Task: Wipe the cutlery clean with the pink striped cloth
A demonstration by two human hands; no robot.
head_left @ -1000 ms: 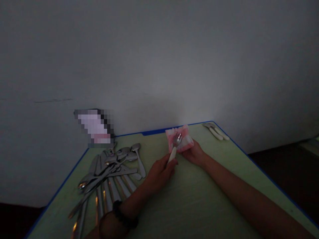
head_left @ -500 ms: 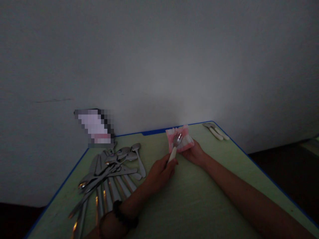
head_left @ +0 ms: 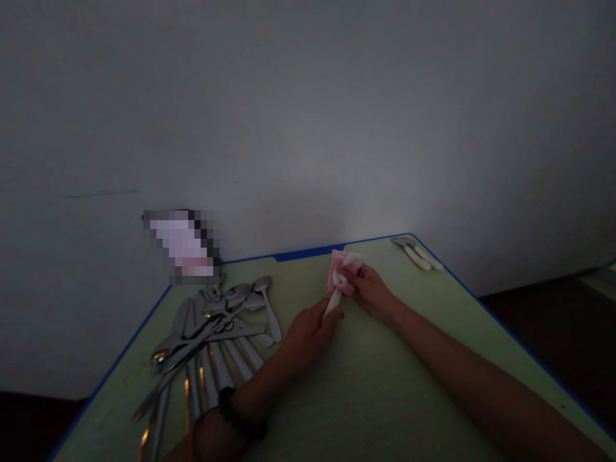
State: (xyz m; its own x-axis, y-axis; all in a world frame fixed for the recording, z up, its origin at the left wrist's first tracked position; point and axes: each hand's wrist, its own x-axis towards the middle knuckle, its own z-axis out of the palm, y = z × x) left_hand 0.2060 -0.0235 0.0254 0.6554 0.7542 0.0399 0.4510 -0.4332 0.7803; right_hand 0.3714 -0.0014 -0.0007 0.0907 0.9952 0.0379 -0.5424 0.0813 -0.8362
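Note:
My left hand [head_left: 310, 330] grips the white handle of a small fork [head_left: 333, 303] above a green table [head_left: 385, 398]. My right hand [head_left: 368, 290] pinches a pink and white cloth [head_left: 338, 269] folded round the fork's metal head, which is hidden inside it. Both hands meet near the table's far middle. A dark band sits on my left wrist.
A heap of several metal spoons and knives [head_left: 212, 333] lies at the left of the table. Two white-handled pieces of cutlery [head_left: 418, 253] rest at the far right corner. A blurred-out object [head_left: 183, 247] stands against the grey wall. The table has a blue edge.
The cloth lay open under the fork head in my right palm; now my right fingers have closed it round the fork head. My left hand stayed put.

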